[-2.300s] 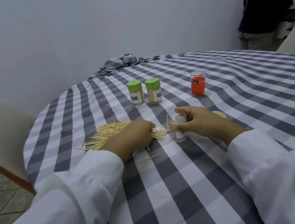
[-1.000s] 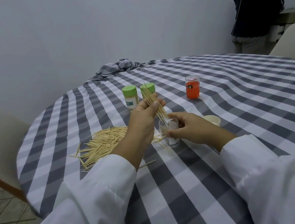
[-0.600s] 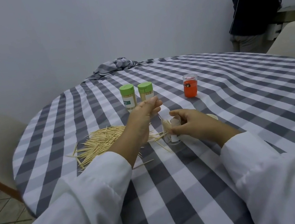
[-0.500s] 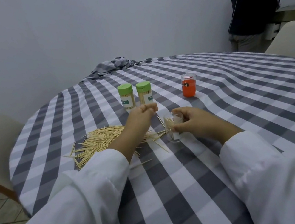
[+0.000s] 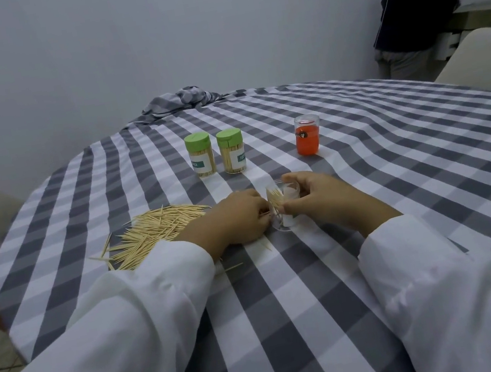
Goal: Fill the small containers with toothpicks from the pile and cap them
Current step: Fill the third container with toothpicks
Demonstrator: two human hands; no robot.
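Clear container held upright on the checked cloth

The clear container [image 5: 284,208], part-filled with toothpicks, is gripped by the right hand [image 5: 322,198]; the left hand [image 5: 237,220] is curled over the pile [image 5: 153,231], its grasp hidden. Two green-capped containers [image 5: 216,156] stand beyond.

Dim, flat, bluish light; soft shadows; edges bend, perhaps slightly blurred.

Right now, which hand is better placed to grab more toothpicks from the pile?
The left hand, probably. It rests on the tablecloth at the edge of the toothpick pile, fingers down among the sticks. The right hand is busy holding the open clear container steady and sits farther from the pile.
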